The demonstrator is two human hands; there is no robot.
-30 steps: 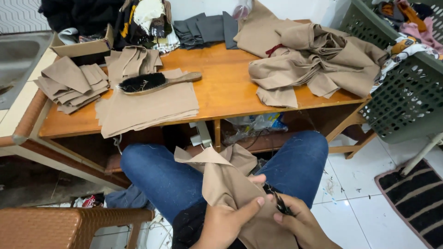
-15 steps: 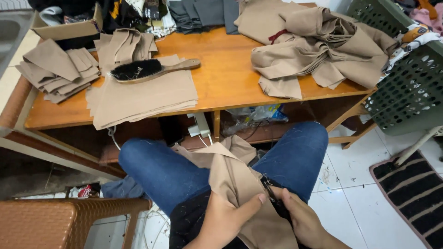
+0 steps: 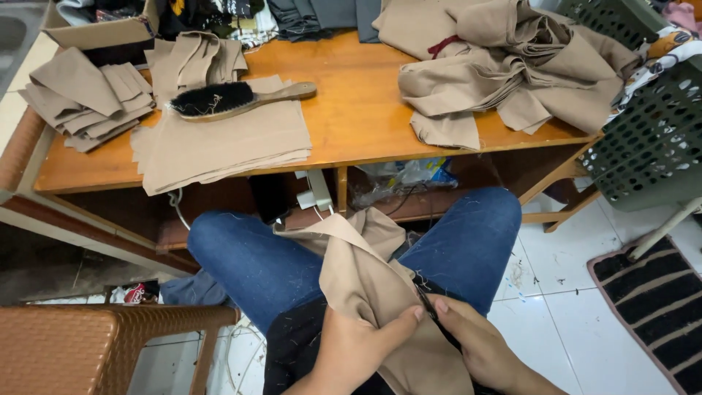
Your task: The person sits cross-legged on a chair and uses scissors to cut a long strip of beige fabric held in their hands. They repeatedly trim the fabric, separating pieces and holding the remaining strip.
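**Tan garment held on lap, both hands closed on it**

Tan fabric piece (image 3: 365,285) lies across the lap, near centre, draped between the jeans-clad thighs; left hand (image 3: 358,351) pinches its fold, thumb on top; right hand (image 3: 475,344) grips the adjoining edge with a small dark tool (image 3: 426,306), kind unclear; hands nearly touching; brush (image 3: 234,99) rests on folded tan stack (image 3: 227,143) on the far wooden table (image 3: 365,110).

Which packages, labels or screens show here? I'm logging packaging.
Cardboard box: table's far left corner, brown, open, rectangular.
Plastic bag: shelf under the table, crumpled, clear with blue and yellow.
No screens or signs.
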